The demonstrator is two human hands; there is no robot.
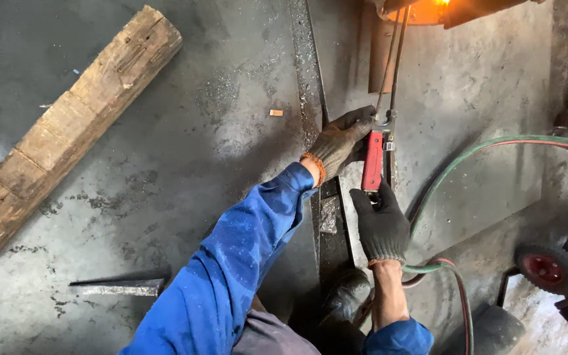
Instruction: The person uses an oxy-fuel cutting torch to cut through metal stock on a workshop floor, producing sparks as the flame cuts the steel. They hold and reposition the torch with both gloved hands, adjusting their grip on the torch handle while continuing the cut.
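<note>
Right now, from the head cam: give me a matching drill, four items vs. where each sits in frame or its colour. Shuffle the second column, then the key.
Column 1
1. wooden beam
2. torch handle
3. trolley wheel
4. flat metal bar

Column 2
A. red grip, left hand at its top, right hand at its bottom
B. lower right, red hub
C. on the floor, lower left, beside the blue sleeve
D. lying diagonally, upper left

Pairs: 1-D, 2-A, 3-B, 4-C
</note>
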